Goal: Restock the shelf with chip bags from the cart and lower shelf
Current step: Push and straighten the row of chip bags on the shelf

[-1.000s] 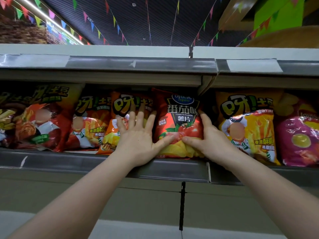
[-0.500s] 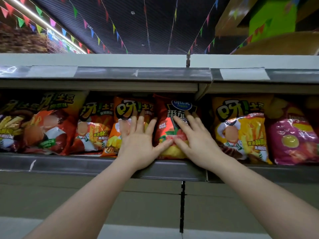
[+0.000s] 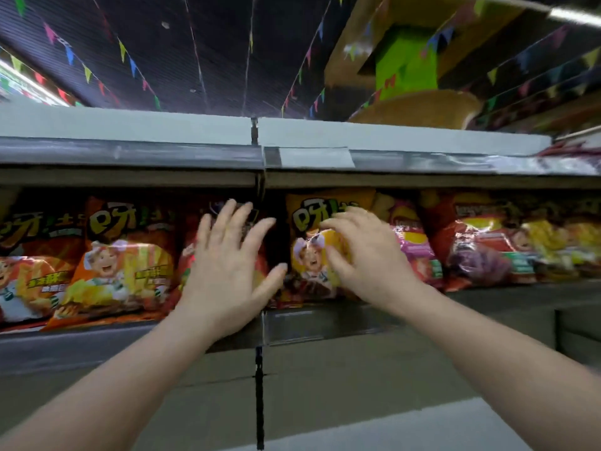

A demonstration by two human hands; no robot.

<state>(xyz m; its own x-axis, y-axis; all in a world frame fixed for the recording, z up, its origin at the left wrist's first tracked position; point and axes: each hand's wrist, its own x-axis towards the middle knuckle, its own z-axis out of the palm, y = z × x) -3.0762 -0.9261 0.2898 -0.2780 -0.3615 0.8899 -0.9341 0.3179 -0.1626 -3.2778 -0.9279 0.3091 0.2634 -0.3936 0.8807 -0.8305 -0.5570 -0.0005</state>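
A row of chip bags stands upright on the grey shelf (image 3: 325, 323) in front of me. My left hand (image 3: 227, 271) lies flat with spread fingers against the red tomato chip bag (image 3: 192, 252), covering most of it. My right hand (image 3: 361, 255) has its fingers curled onto the front of the yellow chip bag (image 3: 309, 252) just right of the shelf divider; whether it grips the bag is unclear through the blur. Orange bags (image 3: 126, 262) stand to the left, a pink bag (image 3: 416, 249) and red bags (image 3: 481, 249) to the right.
An upper shelf edge (image 3: 130, 154) with a white label strip (image 3: 315, 157) hangs right above the bags. A black upright post (image 3: 259, 402) runs down below the shelf joint. Bunting flags hang from the dark ceiling. No cart is in view.
My view has swung right. The right hand left the red tomato bag and moved onto the yellow bag. The left hand shifted from the orange bag onto the red tomato bag.
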